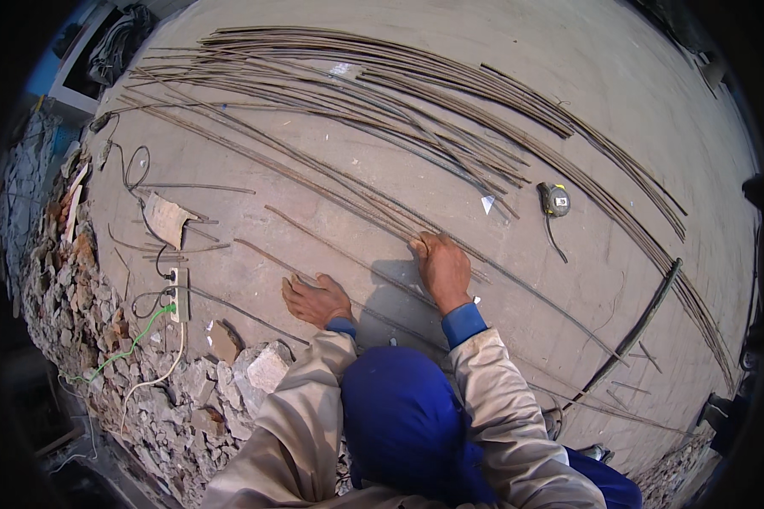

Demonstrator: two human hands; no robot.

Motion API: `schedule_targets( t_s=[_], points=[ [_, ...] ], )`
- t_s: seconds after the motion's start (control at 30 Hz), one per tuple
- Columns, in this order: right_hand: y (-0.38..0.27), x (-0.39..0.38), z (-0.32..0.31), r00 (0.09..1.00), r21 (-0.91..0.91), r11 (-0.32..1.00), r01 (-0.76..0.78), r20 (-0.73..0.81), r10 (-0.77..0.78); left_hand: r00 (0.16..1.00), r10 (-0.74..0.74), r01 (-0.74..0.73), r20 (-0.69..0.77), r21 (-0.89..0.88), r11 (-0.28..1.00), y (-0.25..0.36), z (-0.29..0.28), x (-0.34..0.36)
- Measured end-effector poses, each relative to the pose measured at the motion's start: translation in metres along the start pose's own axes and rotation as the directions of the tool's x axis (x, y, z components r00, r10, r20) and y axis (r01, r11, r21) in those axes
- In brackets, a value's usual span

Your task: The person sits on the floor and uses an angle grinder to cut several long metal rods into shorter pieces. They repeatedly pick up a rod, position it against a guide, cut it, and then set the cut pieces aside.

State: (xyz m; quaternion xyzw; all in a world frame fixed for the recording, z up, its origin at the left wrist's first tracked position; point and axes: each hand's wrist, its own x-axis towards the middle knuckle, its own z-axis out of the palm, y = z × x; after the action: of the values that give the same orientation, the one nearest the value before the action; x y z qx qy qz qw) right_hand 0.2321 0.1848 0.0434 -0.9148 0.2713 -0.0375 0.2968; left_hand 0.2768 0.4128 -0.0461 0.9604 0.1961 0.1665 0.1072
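Observation:
My right hand [444,270] is closed around the end part of a thin steel rod [348,202], one of several that run up and to the left across the floor. What lies inside the fingers is partly hidden. My left hand [317,299] rests low with its fingers apart. It lies over another thin rod [267,254], touching or just above it; I cannot tell which. Between the two hands passes a further rod [339,247], lying on the floor. A longer rod [535,288] stretches right, beyond my right hand.
Many rods [314,81] lie bunched at the far side. A yellow-black tape measure [556,200] is at right, near a dark curved bar [628,343]. At left are a power strip [178,297] with cables, a cardboard piece [168,220] and broken rubble [187,399].

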Motion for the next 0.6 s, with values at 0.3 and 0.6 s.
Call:
schedule_targets(
  t_s=[0.3, 0.6],
  points=[
    [0.037, -0.018, -0.005, 0.985, -0.132, 0.983, 0.129, -0.097, -0.142, 0.998, -0.009, 0.01, 0.057, -0.012, 1.0, 0.0, 0.0, -0.002],
    [0.217, -0.134, -0.184, 0.808, -0.482, 0.811, 0.333, 0.59, 0.019, 1.0, -0.018, 0.016, 0.025, 0.096, 0.995, -0.016, 0.027, -0.002]
  ],
)
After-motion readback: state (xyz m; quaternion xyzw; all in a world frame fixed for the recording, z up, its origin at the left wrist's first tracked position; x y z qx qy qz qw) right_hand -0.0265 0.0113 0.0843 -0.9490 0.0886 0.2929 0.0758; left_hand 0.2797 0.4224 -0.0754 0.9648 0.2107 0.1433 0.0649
